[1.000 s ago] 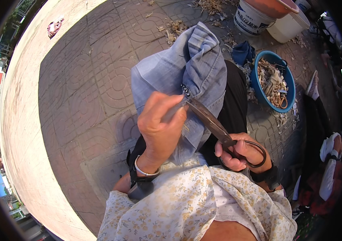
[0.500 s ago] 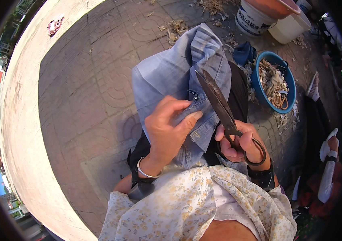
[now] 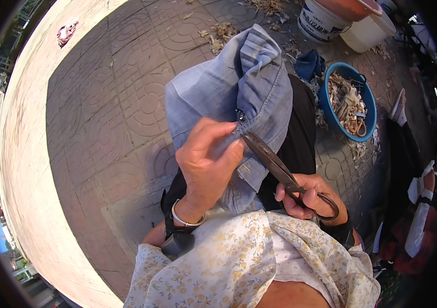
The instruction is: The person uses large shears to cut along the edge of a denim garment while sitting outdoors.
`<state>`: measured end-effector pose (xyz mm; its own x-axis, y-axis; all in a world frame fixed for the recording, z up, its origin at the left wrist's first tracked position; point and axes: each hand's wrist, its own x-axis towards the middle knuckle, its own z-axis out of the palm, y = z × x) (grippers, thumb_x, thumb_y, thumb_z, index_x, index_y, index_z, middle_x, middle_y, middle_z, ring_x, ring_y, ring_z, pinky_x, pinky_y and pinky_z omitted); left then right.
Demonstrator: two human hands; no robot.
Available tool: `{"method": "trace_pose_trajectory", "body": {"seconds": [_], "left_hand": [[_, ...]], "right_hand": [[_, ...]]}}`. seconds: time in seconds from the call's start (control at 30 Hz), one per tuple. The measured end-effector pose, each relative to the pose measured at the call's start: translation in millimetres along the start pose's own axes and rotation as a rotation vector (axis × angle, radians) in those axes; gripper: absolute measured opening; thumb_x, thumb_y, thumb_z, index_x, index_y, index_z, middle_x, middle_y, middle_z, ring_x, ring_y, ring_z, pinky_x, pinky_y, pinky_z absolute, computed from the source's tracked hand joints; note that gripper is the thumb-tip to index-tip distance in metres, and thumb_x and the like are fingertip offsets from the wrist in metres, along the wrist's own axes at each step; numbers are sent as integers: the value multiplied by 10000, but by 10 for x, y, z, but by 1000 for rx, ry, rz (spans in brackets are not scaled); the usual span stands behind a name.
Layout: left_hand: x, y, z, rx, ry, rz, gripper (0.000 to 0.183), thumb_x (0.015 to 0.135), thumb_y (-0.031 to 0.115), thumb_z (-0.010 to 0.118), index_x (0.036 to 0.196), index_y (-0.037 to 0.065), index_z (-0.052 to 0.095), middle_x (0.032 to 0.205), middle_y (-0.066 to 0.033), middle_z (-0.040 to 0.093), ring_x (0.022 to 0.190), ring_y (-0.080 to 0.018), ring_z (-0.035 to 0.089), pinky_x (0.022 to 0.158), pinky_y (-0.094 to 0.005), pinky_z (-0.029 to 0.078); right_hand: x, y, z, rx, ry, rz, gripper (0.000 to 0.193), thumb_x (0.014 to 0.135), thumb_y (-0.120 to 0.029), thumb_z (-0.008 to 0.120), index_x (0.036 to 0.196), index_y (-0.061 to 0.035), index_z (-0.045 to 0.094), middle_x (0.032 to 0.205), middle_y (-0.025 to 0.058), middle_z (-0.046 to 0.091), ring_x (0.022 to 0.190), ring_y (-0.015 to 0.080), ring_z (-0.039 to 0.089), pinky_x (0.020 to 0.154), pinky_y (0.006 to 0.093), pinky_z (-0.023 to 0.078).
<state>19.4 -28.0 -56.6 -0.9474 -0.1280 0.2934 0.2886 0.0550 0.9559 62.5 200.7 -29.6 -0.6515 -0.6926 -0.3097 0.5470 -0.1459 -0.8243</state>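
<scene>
A: Start big. What fills the middle?

B: A pale blue denim garment (image 3: 213, 97), draped over the person's lap and spilling onto the patterned paving (image 3: 116, 102). Its collar end is bunched and lifted toward the top, so an edge stands free near the centre.

A: And the hands?

B: The left hand (image 3: 205, 167) is closed on a fold of the denim, thumb and fingers pinching it taut, probably to give the blades a firm edge. The right hand (image 3: 308, 197) is wrapped around the loops of 1 pair of large dark shears (image 3: 275, 161), fingers through the handle. The blades angle up-left, tips touching the fabric right beside a small metal button (image 3: 238, 114) (whether they are parted I cannot tell).

A: Around them?

B: To the right, a blue basin (image 3: 331, 84) heaped with pale cloth scraps, apart from the lap. Beyond it, 2 buckets: a white one (image 3: 318, 23) and a cream one (image 3: 364, 33). Dry litter lies scattered on the paving. A sandalled foot (image 3: 397, 105) rests at the right edge. Nothing stands between shears and cloth.
</scene>
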Motion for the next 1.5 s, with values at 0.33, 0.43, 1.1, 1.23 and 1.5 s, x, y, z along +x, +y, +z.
{"method": "trace_pose_trajectory", "body": {"seconds": [0.33,0.43,1.1,1.23,1.5], "left_hand": [[21,-19,1,116,-18,93,196,760,-96,655,951,-52,640,882,-48,570,756,-80,532,673,-196,429],[24,-9,-1,159,-3,110,186,755,-94,660,935,-49,645,862,-46,576,754,-82,536,668,-202,433],[22,8,-25,135,1,56,226,717,0,765,910,-9,649,806,-50,588,707,-117,544,642,-228,438],[19,-40,1,109,23,53,220,717,-20,759,907,-15,648,809,-48,593,718,-114,545,653,-224,437],[24,-26,-2,108,46,50,227,689,-57,746,893,-5,661,788,-65,615,727,-142,584,681,-242,462]], "right_hand": [[7,3,-9,39,-12,-5,583,921,-549,488,1082,9,533,589,0,437,450,17,329,392,184,236],[6,-13,6,57,-12,12,570,927,-537,485,1082,10,533,588,-2,438,443,16,324,387,183,233],[243,-57,78,-33,96,-156,598,911,-572,481,1098,-7,533,633,-21,452,472,19,354,411,180,252],[103,22,36,-13,47,-104,574,911,-546,507,1089,-1,535,618,-23,439,467,22,355,419,180,250],[-1,12,-7,16,-3,-44,585,904,-550,511,1080,8,534,608,-8,432,471,19,346,405,185,236]]}}
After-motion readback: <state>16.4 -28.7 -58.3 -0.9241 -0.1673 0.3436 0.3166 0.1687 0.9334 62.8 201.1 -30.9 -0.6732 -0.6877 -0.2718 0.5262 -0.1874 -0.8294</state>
